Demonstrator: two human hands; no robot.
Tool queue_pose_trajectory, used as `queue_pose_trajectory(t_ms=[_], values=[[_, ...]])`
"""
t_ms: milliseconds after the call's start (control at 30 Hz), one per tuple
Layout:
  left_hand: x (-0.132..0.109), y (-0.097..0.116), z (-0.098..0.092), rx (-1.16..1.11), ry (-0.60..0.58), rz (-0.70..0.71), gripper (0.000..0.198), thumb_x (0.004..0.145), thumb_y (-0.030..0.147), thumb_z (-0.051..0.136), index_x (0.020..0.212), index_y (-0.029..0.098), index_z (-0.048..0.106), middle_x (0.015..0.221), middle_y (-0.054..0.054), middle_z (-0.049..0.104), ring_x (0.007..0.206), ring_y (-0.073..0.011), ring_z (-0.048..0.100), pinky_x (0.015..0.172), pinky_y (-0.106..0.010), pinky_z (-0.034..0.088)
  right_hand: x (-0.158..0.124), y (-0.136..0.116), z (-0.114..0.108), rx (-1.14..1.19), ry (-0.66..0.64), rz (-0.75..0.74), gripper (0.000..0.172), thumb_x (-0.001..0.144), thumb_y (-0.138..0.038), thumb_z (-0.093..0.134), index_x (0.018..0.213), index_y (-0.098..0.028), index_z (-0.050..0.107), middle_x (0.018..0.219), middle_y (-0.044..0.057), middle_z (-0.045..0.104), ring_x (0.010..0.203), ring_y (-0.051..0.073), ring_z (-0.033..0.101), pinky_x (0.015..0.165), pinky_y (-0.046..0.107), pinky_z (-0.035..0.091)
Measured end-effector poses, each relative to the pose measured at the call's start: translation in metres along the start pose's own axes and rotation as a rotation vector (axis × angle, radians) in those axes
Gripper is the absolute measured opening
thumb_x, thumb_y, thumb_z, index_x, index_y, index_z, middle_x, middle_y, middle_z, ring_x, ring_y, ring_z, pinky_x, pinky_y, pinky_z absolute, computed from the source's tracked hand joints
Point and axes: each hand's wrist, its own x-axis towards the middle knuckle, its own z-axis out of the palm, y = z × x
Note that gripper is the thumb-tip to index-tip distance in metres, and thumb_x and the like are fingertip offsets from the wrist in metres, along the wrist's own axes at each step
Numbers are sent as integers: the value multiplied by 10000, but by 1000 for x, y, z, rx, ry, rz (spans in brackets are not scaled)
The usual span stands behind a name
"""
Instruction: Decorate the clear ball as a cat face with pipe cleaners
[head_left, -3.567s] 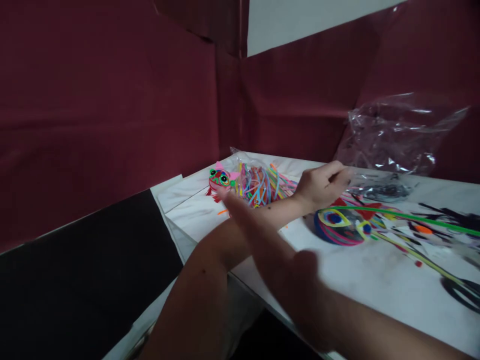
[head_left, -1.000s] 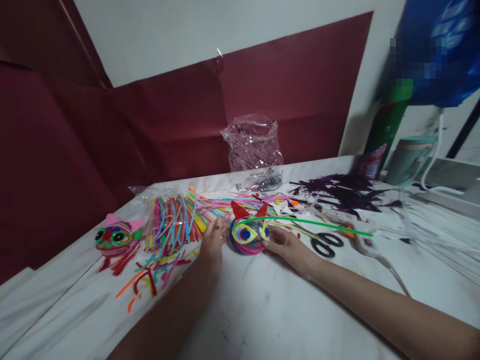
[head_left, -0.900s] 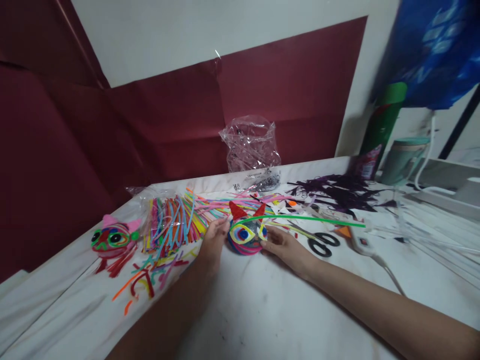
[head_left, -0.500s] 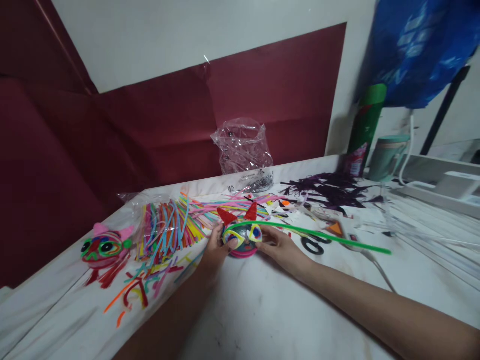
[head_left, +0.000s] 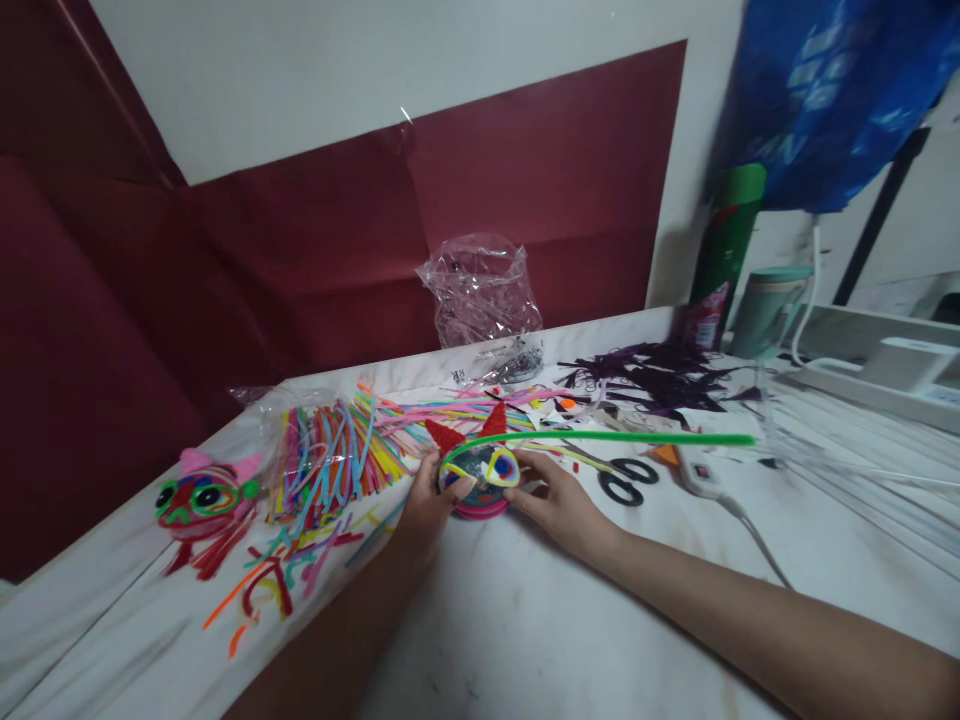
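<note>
The green pipe cleaner (head_left: pixel 622 438) has swung up since a moment ago, clear of the scissors (head_left: pixel 624 475) beside the right hand (head_left: pixel 551 497). That and the left hand (head_left: pixel 429 500) grip the eared ball (head_left: pixel 480 468) between them, thumbs in front, seemingly to steady it; tabletop (head_left: pixel 525 620) contact is unclear.

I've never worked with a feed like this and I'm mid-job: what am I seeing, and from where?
There is no machine here: one person works bare-handed, filmed forward and down by a single head-worn camera. The left hand and right hand hold a round figure between them. A long green strip runs from its top toward the picture's right; how it is fixed isn't clear. On the white table lie a pink-eared figure, many coloured strips, black-handled scissors, dark purple strands and a corded white device.
</note>
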Motion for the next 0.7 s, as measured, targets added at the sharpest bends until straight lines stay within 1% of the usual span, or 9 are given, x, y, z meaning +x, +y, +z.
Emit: queue_pose_trajectory(t_ms=[100, 233, 300, 400, 467, 567, 700], values=[[2, -1, -2, 39, -13, 2, 529, 561, 254, 759, 1045, 175, 560, 1004, -63, 698, 945, -225, 647, 835, -316, 496, -2, -1, 1, -1, 5, -1, 486, 694, -382, 635, 1117, -155, 556, 1057, 111, 621, 860, 218, 585, 709, 360, 497], [6, -4, -5, 88, -16, 24, 495, 573, 260, 736, 1024, 169, 555, 986, -53, 695, 942, -221, 645, 819, -313, 500, -1, -4, 1, -6, -14, 27, 517, 676, -383, 649, 1127, -147, 557, 1030, 105, 638, 874, 233, 596, 720, 362, 495], [8, -8, -7, 113, -14, 46, 509, 575, 273, 733, 1036, 167, 547, 997, -55, 688, 961, -227, 640, 829, -325, 500, -1, -7, 1, 0, -25, 49, 478, 693, -400, 637, 1103, -161, 573, 1015, 89, 653, 865, 231, 605, 736, 363, 494], [9, -15, -9, 152, -38, 105, 544, 574, 282, 742, 1064, 176, 531, 1049, -63, 668, 997, -228, 624, 849, -327, 497, -1, -14, 1, -10, 6, 71, 412, 721, -432, 619, 1034, -165, 590, 974, 76, 671, 828, 219, 609, 745, 355, 490], [11, -20, -11, 199, -56, 149, 557, 579, 279, 748, 1080, 185, 522, 1056, -60, 658, 989, -219, 620, 835, -312, 502, -2, -17, 2, -36, 30, 85, 393, 711, -428, 633, 998, -163, 588, 951, 79, 678, 809, 216, 609, 728, 345, 489], [13, -27, -14, 257, -72, 196, 571, 592, 272, 751, 1108, 191, 520, 1055, -54, 653, 974, -209, 618, 823, -299, 506, -6, -20, 4, -38, 20, 105, 350, 720, -418, 621, 968, -175, 574, 902, 67, 686, 772, 213, 620, 701, 336, 489], [15, -28, -15, 250, -102, 213, 589, 587, 277, 758, 1123, 185, 532, 1066, -62, 655, 984, -217, 618, 837, -307, 503, -8, -21, 5, -11, 26, 141, 336, 734, -431, 601, 964, -192, 549, 853, 46, 683, 750, 216, 632, 691, 336, 490]])
